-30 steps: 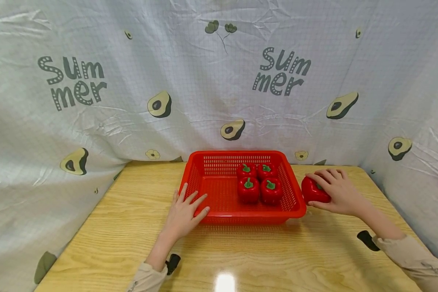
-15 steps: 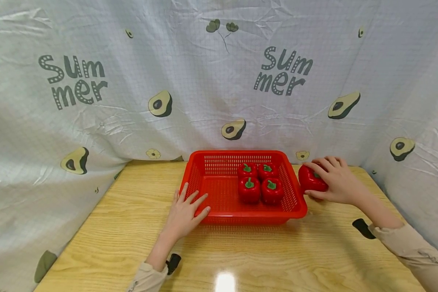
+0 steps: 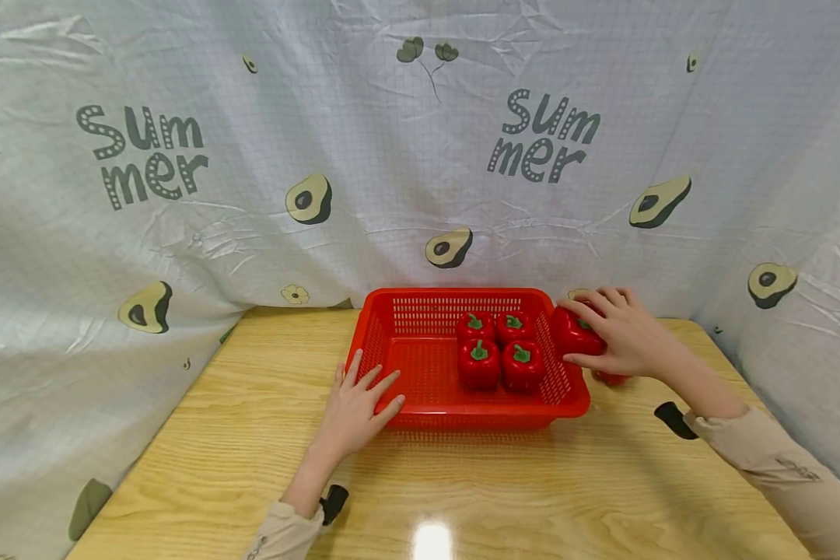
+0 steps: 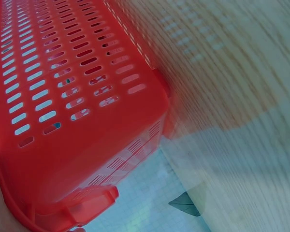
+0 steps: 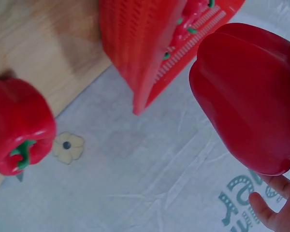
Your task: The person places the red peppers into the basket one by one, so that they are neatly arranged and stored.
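My right hand (image 3: 626, 333) grips a red bell pepper (image 3: 575, 333) with a green stem, held over the right rim of a red plastic basket (image 3: 455, 411). The right wrist view shows the held pepper (image 5: 249, 96) large, fingertips along its edge. Inside the basket several red bell peppers (image 3: 479, 364) stand in a block on the right side, stems up; the left part of its floor is bare. My left hand (image 3: 350, 411) rests on the basket's left rim, fingers spread and straight. In the left wrist view the slotted basket wall (image 4: 77, 96) fills much of the picture.
Another red bell pepper (image 5: 20, 126) lies on the table right of the basket, mostly hidden behind my right hand in the head view. The wooden table (image 3: 252, 467) ends at a printed white cloth (image 3: 392, 155) behind and at both sides.
My right hand has lifted the pepper from the table right of the basket and moved it left, up to the right rim. The left hand has stayed in place.
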Available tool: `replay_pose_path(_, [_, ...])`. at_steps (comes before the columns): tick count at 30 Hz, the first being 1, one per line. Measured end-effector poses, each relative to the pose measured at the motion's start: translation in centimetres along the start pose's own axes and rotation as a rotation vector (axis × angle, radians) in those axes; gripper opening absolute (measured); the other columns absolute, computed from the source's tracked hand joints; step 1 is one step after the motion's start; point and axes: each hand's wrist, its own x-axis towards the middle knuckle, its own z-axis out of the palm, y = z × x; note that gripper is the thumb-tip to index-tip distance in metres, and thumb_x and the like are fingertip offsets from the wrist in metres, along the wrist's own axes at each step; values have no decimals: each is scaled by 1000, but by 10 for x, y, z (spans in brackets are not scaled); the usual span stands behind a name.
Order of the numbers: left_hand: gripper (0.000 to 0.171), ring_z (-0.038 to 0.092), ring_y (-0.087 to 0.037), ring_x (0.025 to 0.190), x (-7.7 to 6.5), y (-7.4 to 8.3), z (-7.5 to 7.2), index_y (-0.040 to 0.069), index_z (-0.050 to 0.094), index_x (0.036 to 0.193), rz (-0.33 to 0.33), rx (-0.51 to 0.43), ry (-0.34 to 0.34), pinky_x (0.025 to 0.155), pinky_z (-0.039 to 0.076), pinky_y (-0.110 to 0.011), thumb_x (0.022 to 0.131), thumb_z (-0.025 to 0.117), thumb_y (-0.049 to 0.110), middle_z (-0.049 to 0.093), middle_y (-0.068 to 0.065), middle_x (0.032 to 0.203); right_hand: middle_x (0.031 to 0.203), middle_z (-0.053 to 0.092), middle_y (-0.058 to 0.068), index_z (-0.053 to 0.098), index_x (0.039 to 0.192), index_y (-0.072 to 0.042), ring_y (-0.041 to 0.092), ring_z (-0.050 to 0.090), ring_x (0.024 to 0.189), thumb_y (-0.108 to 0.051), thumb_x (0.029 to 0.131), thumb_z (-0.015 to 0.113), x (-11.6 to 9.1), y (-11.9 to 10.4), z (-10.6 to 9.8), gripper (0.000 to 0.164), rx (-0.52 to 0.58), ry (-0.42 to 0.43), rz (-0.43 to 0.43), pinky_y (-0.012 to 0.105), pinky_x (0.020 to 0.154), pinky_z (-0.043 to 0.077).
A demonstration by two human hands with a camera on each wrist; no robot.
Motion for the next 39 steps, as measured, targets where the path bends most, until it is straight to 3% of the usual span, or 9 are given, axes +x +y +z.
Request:
replay_pose_path(6, [48, 18, -38, 136, 1, 0, 0, 23, 52, 126, 0, 2, -2, 108, 10, -58, 87, 44, 49, 51, -12, 129, 109, 52, 11, 47, 125, -14, 27, 42, 99, -51, 68, 68, 19, -9, 2, 71, 15, -20, -30, 48, 83, 31])
replay_pose_path(18, [48, 18, -38, 135, 2, -1, 1, 21, 52, 126, 12, -1, 1, 107, 11, -59, 88, 43, 48, 52, -13, 129, 116, 52, 7, 43, 129, -17, 25, 42, 100, -50, 66, 70, 56, -30, 10, 75, 32, -28, -78, 46, 83, 33])
replay_pose_path(23, [48, 19, -38, 135, 0, -1, 0, 22, 51, 127, 8, 6, -1, 107, 11, -59, 87, 44, 48, 51, -13, 129, 116, 51, 6, 43, 130, -18, 24, 41, 100, -52, 69, 67, 67, -37, 18, 74, 42, -55, -73, 45, 84, 32])
replay_pose_path(39, [48, 17, -38, 136, 0, -1, 1, 22, 51, 127, 4, 4, -10, 107, 10, -58, 87, 44, 48, 51, -13, 130, 115, 50, 6, 44, 129, -16, 25, 40, 99, -54, 71, 64, 96, -49, 50, 73, 55, -37, -96, 45, 82, 32])
